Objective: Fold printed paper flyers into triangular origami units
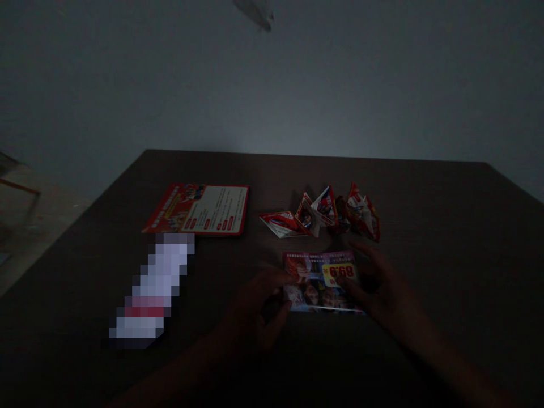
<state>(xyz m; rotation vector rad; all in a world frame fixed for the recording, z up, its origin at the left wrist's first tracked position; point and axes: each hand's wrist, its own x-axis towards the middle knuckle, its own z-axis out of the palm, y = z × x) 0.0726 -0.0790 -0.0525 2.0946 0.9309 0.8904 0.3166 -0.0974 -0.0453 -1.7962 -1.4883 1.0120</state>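
A printed paper leaflet (pixel 317 283), pink, blue and yellow with a large "89.9" upside down to me, is before me near the table's middle. It looks folded, with a bright crease along its near edge. My left hand (pixel 257 306) pinches its left edge, fingers on top and thumb near the lower corner. At the right side, my right hand (pixel 385 283) has its thumb on the printed face and its index finger by the far corner. Beyond the leaflet stand folded red-and-white paper pieces (pixel 321 212), in pointed shapes. The light is dim, so finger contact is partly hidden.
A stack of red-and-white flyers (pixel 221 209) lies at the back left of the dark table (pixel 408 187). Nearer, a lit phone (pixel 155 289) with a blurred-out screen lies slanted. A pale wall (pixel 323 85) rises behind the table.
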